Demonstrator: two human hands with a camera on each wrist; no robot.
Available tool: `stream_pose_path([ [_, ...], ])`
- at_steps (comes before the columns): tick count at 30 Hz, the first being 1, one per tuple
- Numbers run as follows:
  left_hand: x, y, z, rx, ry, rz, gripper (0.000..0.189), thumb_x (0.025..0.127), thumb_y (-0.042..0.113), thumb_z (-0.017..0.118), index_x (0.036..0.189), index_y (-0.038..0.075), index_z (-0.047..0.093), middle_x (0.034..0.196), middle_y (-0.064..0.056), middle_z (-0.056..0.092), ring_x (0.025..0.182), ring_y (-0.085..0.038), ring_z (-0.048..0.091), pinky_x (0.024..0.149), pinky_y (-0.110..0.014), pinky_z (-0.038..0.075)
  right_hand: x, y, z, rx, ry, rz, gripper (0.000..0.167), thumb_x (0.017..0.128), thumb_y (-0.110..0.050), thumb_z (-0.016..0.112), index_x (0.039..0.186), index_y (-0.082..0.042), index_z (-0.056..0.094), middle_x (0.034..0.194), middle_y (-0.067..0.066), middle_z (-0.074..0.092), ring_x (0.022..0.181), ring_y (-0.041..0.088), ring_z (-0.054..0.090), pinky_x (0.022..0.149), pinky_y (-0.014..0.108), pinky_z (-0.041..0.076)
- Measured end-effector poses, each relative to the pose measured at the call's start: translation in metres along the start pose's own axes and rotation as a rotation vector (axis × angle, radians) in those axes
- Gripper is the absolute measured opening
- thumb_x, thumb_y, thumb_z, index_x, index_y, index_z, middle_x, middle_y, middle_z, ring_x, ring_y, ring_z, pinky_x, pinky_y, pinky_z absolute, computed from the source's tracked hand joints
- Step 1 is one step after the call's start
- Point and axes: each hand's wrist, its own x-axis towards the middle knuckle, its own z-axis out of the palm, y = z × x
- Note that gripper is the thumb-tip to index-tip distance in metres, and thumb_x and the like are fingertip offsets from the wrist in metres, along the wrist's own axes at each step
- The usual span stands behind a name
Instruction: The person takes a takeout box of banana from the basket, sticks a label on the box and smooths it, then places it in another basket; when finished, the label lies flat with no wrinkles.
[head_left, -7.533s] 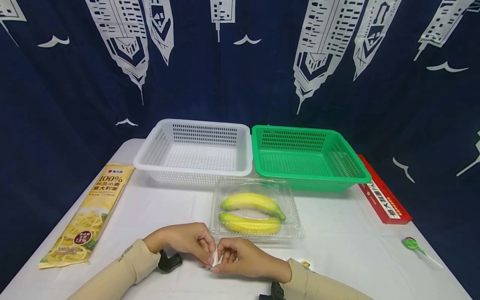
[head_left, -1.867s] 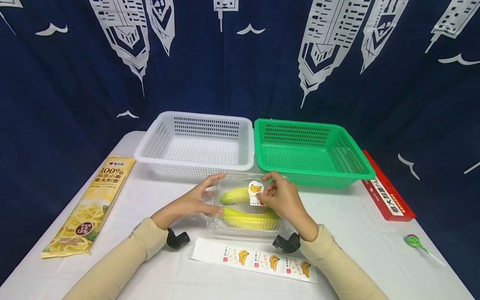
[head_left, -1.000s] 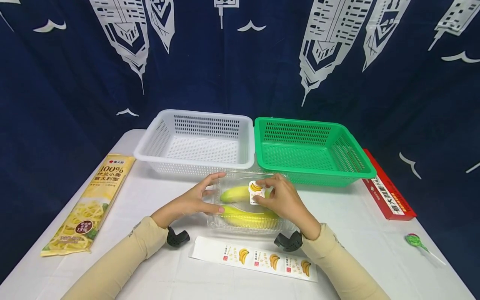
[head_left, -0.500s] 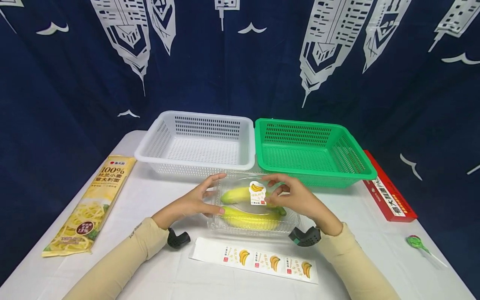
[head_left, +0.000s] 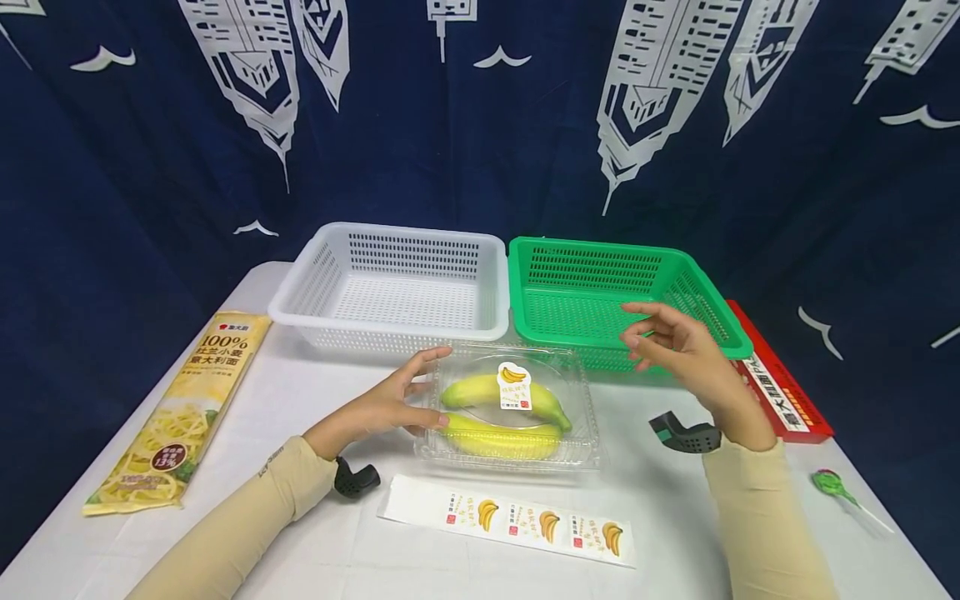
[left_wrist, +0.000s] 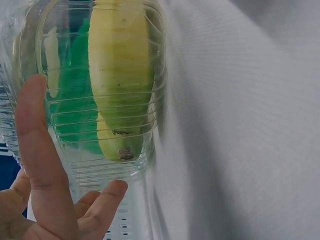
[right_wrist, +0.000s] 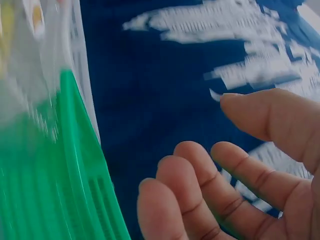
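Note:
In the head view a clear plastic clamshell container (head_left: pixel 580 442) with two bananas (head_left: pixel 502 437) inside lies at the table's middle. On its lid sits a white sticker (head_left: pixel 514 387) printed with bananas. My left hand (head_left: pixel 386 407) rests on the container's left end, thumb and forefinger spread; in the left wrist view the straight thumb (left_wrist: pixel 45 150) lies along the clear plastic. My right hand (head_left: pixel 678 350), fingers loosely bent around nothing, hovers in front of the green basket, right of the container. In front of the container lies a strip of banana stickers (head_left: pixel 510 521).
A white basket (head_left: pixel 390 332) and a green basket (head_left: pixel 600 352) stand side by side behind the container. A yellow spaghetti packet (head_left: pixel 176 417) lies at left. On the right are a red box (head_left: pixel 780 400), partly behind my right hand, and a green lollipop (head_left: pixel 828 483).
The sticker has gone from my right fingers to the lid. My right hand has let go and moved right and away from the container. My left hand stays on the container's left end.

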Motion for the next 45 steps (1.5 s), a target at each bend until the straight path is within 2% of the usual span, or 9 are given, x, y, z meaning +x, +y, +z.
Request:
stream_pose_path([
  [9, 0.000, 0.000, -0.002, -0.002, 0.001, -0.014, 0.101, 0.091, 0.010, 0.083, 0.171, 0.023, 0.022, 0.179, -0.019, 0.003, 0.160, -0.057, 0.015, 0.079, -0.042, 0.061, -0.011, 0.027, -0.046, 0.203, 0.226, 0.019, 0.042, 0.106, 0.004, 0.063, 0.140, -0.020, 0.066, 0.105, -0.003, 0.076, 0.083, 0.013, 0.071, 0.072, 0.022, 0.061],
  [14, 0.001, -0.001, -0.002, 0.003, 0.004, -0.018, 0.102, 0.091, 0.011, 0.084, 0.171, 0.025, 0.023, 0.179, -0.018, 0.005, 0.160, -0.055, 0.015, 0.078, -0.042, 0.061, -0.020, 0.044, -0.064, 0.275, 0.471, 0.010, 0.042, 0.107, -0.001, 0.064, 0.145, -0.018, 0.061, 0.100, -0.002, 0.076, 0.074, 0.011, 0.070, 0.066, 0.018, 0.059],
  [20, 0.002, -0.002, 0.000, -0.007, 0.007, -0.015, 0.101, 0.091, 0.011, 0.084, 0.171, 0.024, 0.023, 0.179, -0.020, 0.004, 0.160, -0.056, 0.015, 0.074, -0.040, 0.060, -0.029, 0.064, -0.076, 0.253, 0.809, 0.115, 0.040, 0.105, -0.005, 0.068, 0.143, -0.016, 0.062, 0.087, -0.004, 0.073, 0.059, 0.008, 0.064, 0.057, 0.015, 0.055],
  [24, 0.001, -0.003, 0.000, -0.009, 0.006, -0.011, 0.101, 0.092, 0.010, 0.083, 0.171, 0.024, 0.022, 0.179, -0.020, 0.003, 0.160, -0.056, 0.015, 0.074, -0.040, 0.060, -0.031, 0.078, -0.080, 0.246, 0.917, 0.162, 0.031, 0.103, -0.003, 0.070, 0.130, -0.019, 0.069, 0.077, -0.004, 0.069, 0.051, 0.007, 0.058, 0.051, 0.014, 0.051],
  [32, 0.001, -0.002, 0.001, -0.017, 0.008, -0.001, 0.101, 0.091, 0.009, 0.083, 0.171, 0.023, 0.022, 0.179, -0.020, 0.002, 0.160, -0.057, 0.015, 0.073, -0.040, 0.059, -0.036, 0.099, -0.083, 0.159, 0.913, 0.298, 0.026, 0.102, -0.008, 0.073, 0.123, -0.025, 0.075, 0.076, -0.006, 0.056, 0.045, 0.006, 0.046, 0.044, 0.014, 0.039],
  [34, 0.001, -0.002, 0.001, -0.018, 0.008, -0.001, 0.102, 0.091, 0.009, 0.083, 0.172, 0.023, 0.022, 0.179, -0.019, 0.002, 0.160, -0.057, 0.015, 0.073, -0.039, 0.059, -0.038, 0.103, -0.085, 0.147, 0.864, 0.315, 0.025, 0.103, -0.012, 0.073, 0.123, -0.027, 0.075, 0.079, -0.006, 0.055, 0.046, 0.006, 0.048, 0.045, 0.013, 0.041],
  [40, 0.001, -0.002, 0.001, -0.011, 0.004, 0.002, 0.102, 0.091, 0.010, 0.083, 0.172, 0.023, 0.022, 0.179, -0.018, 0.001, 0.160, -0.057, 0.015, 0.073, -0.039, 0.059, -0.049, 0.117, -0.090, 0.185, 0.587, 0.287, 0.032, 0.107, -0.019, 0.070, 0.137, -0.032, 0.067, 0.083, -0.007, 0.053, 0.059, 0.005, 0.050, 0.056, 0.015, 0.046],
  [42, 0.001, -0.002, 0.000, -0.008, 0.004, 0.000, 0.102, 0.091, 0.011, 0.083, 0.172, 0.023, 0.021, 0.179, -0.020, 0.002, 0.159, -0.058, 0.015, 0.073, -0.039, 0.059, -0.050, 0.121, -0.090, 0.227, 0.544, 0.270, 0.033, 0.108, -0.018, 0.069, 0.138, -0.031, 0.065, 0.081, -0.008, 0.055, 0.060, 0.005, 0.050, 0.056, 0.016, 0.047],
  [45, 0.001, -0.002, 0.001, -0.005, 0.006, -0.004, 0.102, 0.091, 0.011, 0.083, 0.172, 0.023, 0.022, 0.177, -0.025, 0.005, 0.157, -0.060, 0.019, 0.074, -0.039, 0.059, -0.050, 0.122, -0.089, 0.265, 0.541, 0.261, 0.033, 0.108, -0.018, 0.070, 0.137, -0.030, 0.065, 0.081, -0.007, 0.060, 0.062, 0.006, 0.051, 0.056, 0.017, 0.048],
])
